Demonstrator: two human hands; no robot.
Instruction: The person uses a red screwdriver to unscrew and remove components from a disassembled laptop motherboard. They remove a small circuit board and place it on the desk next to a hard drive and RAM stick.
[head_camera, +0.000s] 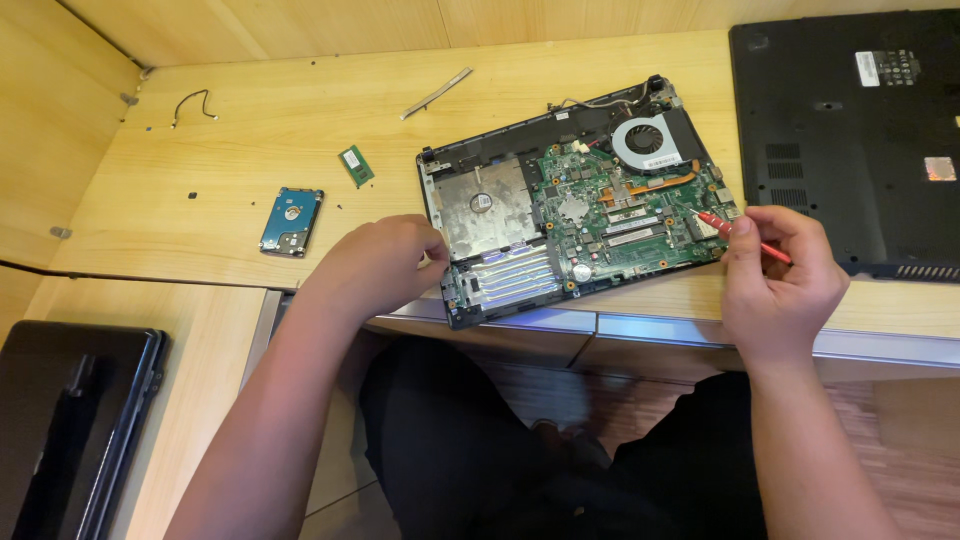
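Note:
An opened laptop base (470, 300) lies tilted on the wooden desk, its green circuit board (620, 215) and round fan (648, 140) exposed. My left hand (375, 265) rests curled on the base's left front edge, next to the silver drive bay (485, 205), and grips that edge. My right hand (775, 285) holds a red-handled screwdriver (745, 235), its tip touching the right side of the board.
A hard drive (290, 221), a small green memory stick (356, 165), a metal strip (437, 92) and a short cable (193, 104) lie on the desk (250, 130). A black bottom cover (850, 130) sits at the right. A closed black laptop (70, 420) lies lower left.

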